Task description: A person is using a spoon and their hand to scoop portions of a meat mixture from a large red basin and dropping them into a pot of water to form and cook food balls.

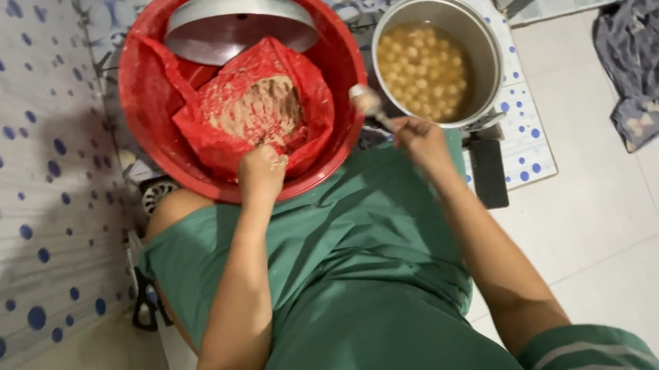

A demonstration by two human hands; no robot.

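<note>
Red basin: upper centre of the frame, resting over the person's lap; a shiny metal lid lies in its far half.
Red plastic bag: inside the basin, opened flat, with a brown doughy mass heaped on its middle.
Left hand: at the near rim of the basin, curled into a loose fist, knuckles pressing on the bag's near edge just below the brown mass. Whether it pinches any of the mass cannot be told.
Spoon: between basin and pot, its bowl coated with paste, handle running down and to the right into the right hand; long axis slanted from upper left to lower right.
Right hand: centre of the frame, just right of the basin rim, fingers closed round the spoon's handle.
Steel pot: upper right of centre, filled with small round pale balls in yellowish liquid.
Key relation: the brown mass lies straight ahead of the left hand, touching or nearly so; the spoon's bowl sits nearer the pot's rim than the mass.
</note>
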